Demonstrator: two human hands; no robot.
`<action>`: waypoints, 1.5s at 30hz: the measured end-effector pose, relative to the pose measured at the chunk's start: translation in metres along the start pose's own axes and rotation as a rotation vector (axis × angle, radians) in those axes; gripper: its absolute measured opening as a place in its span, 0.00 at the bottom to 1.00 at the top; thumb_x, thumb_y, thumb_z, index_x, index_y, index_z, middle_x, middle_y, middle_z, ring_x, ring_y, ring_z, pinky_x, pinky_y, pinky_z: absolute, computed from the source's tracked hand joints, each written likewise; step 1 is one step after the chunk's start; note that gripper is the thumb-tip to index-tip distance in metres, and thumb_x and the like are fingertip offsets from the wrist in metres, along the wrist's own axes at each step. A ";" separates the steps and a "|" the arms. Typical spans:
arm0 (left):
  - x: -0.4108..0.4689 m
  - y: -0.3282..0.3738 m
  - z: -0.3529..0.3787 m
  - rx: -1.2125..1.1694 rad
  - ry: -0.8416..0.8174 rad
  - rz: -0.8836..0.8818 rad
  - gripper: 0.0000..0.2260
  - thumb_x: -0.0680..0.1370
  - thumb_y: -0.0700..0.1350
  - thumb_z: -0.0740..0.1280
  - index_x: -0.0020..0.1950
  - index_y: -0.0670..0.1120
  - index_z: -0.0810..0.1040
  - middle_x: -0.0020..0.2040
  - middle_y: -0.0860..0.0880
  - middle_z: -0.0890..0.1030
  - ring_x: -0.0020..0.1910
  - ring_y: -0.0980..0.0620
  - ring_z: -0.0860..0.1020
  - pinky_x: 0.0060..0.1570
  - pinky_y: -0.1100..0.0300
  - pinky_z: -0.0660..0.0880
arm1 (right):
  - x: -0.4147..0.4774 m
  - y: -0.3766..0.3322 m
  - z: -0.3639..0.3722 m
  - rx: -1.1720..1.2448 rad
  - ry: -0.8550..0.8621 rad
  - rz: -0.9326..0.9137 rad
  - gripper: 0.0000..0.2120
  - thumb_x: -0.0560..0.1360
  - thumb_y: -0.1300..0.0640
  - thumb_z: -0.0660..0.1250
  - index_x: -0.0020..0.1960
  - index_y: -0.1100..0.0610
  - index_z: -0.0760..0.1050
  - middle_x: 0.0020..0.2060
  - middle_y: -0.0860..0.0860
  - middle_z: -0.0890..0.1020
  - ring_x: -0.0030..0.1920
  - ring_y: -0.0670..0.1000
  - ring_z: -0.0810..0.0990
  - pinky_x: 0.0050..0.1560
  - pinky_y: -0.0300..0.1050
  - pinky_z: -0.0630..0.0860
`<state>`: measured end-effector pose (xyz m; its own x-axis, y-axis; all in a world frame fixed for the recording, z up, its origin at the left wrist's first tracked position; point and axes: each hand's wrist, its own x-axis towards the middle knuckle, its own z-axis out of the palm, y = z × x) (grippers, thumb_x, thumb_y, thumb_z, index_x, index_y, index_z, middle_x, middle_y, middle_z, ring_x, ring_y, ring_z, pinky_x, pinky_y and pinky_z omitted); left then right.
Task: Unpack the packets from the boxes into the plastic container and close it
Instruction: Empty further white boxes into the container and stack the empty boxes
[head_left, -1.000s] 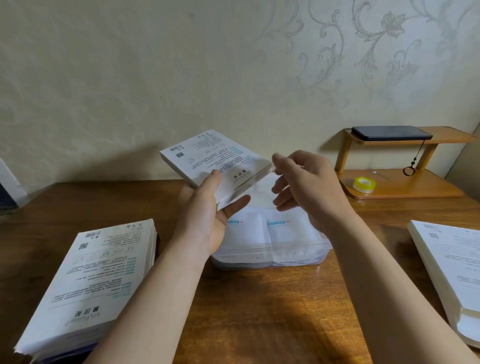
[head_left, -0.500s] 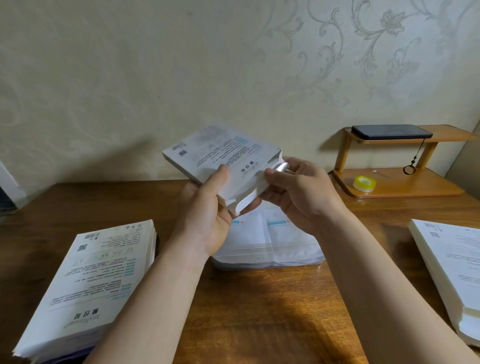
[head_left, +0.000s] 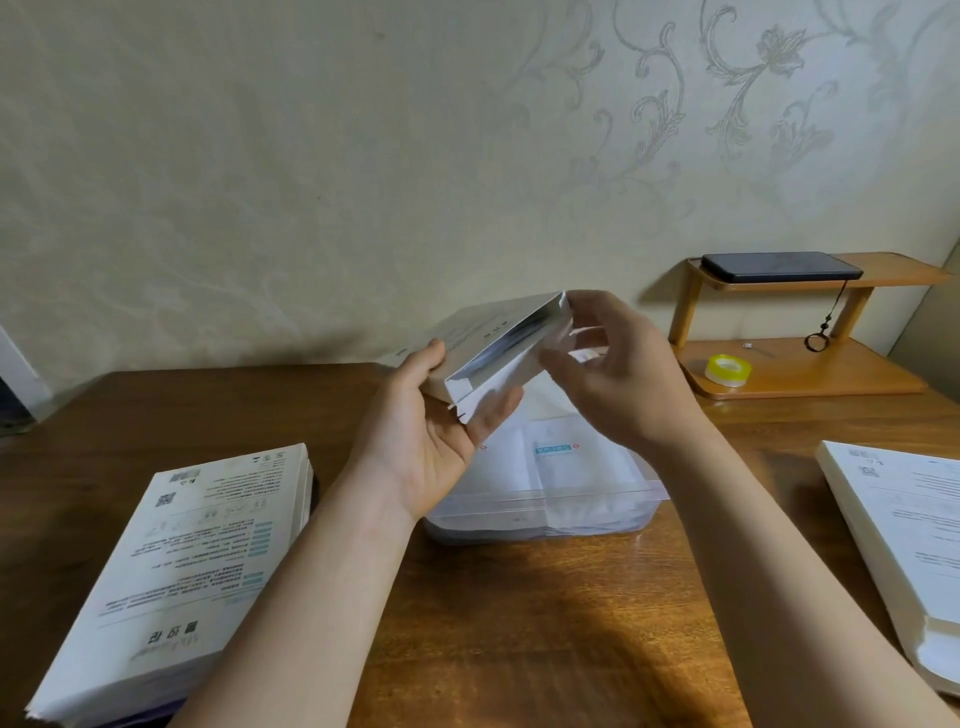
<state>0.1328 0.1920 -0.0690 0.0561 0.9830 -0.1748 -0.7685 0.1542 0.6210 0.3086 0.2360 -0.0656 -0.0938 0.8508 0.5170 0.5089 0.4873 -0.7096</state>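
Right, near left, a stack of boxes (head_left: 171, 561); near right, another stack (head_left: 904, 545). Between them the plastic container (head_left: 540, 512) sits with packets (head_left: 571, 462) inside. Above it the left hand (head_left: 431, 436) grips a box (head_left: 483, 338), open end facing the right hand (head_left: 618, 379), whose fingers curl at the mouth; pinching anything, I can't tell. Best hold the box steady over the container and draw the packet straight out.

Left hand (head_left: 431, 436) was palm-up, gripping box (head_left: 478, 332); right hand (head_left: 623, 379) had fingers (head_left: 589, 306) curled at its open end, grasp unclear.
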 end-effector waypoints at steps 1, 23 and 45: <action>0.000 0.000 0.000 -0.015 -0.008 -0.004 0.19 0.81 0.45 0.67 0.70 0.39 0.73 0.64 0.33 0.79 0.54 0.34 0.84 0.41 0.50 0.84 | 0.000 -0.001 0.000 0.075 0.040 0.012 0.17 0.76 0.54 0.71 0.63 0.54 0.77 0.51 0.43 0.82 0.51 0.42 0.80 0.49 0.37 0.77; 0.002 -0.003 -0.001 -0.115 -0.026 0.128 0.16 0.82 0.41 0.63 0.69 0.41 0.75 0.62 0.35 0.81 0.61 0.36 0.81 0.52 0.46 0.83 | -0.006 -0.021 0.009 -0.034 0.227 -0.073 0.14 0.78 0.56 0.69 0.64 0.54 0.78 0.53 0.48 0.78 0.47 0.42 0.77 0.46 0.32 0.75; 0.003 -0.006 -0.003 0.003 0.014 0.340 0.20 0.79 0.45 0.67 0.70 0.48 0.74 0.62 0.40 0.82 0.60 0.43 0.83 0.61 0.43 0.79 | -0.018 -0.037 0.039 0.459 0.081 0.100 0.05 0.75 0.61 0.73 0.41 0.58 0.81 0.42 0.61 0.82 0.34 0.53 0.79 0.33 0.42 0.77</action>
<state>0.1355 0.1938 -0.0756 -0.2119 0.9768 0.0323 -0.7399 -0.1819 0.6477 0.2579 0.2105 -0.0670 0.0130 0.8888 0.4582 0.0801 0.4558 -0.8865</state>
